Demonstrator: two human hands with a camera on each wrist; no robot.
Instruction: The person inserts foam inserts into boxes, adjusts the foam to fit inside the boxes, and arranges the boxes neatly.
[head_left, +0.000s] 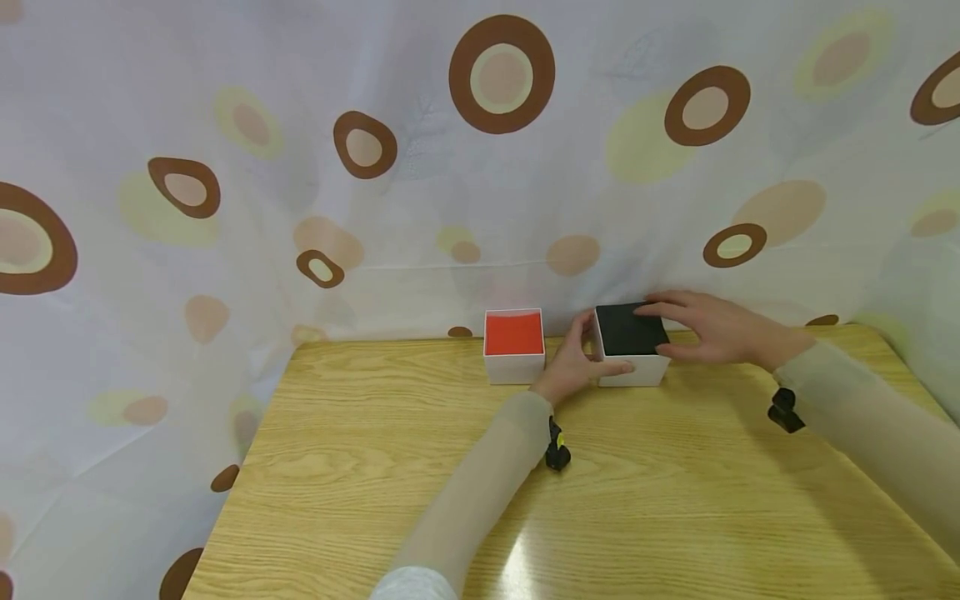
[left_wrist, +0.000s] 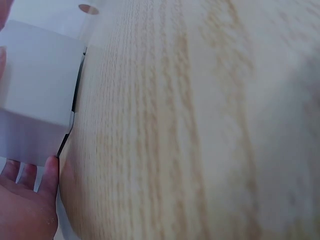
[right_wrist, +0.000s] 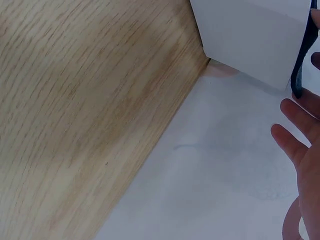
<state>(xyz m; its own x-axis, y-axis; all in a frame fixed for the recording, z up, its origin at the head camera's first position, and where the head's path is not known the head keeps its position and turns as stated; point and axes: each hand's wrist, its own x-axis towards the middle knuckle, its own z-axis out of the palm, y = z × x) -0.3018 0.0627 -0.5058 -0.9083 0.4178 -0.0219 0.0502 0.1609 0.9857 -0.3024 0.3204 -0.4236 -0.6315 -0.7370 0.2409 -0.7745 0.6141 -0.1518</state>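
Observation:
A white open-topped box (head_left: 648,372) stands near the far edge of the table, and a flat black piece (head_left: 626,332), cloth-like, fills its top. My left hand (head_left: 567,365) grips the box from its left, thumb along the front wall and fingers round the side. From the right, my right hand (head_left: 716,329) spreads its fingers over the top's right side, thumb at the front right corner. In the right wrist view the black piece (right_wrist: 298,80) pokes a little above the rim, with fingertips (right_wrist: 290,106) right at it.
Left of my left hand stands a second white box (head_left: 514,371) with a red filling (head_left: 513,333). Both boxes stand on a wood-grain table (head_left: 390,467). Behind the table hangs a patterned white curtain (head_left: 420,217). A dark device (head_left: 557,450) is strapped to each wrist.

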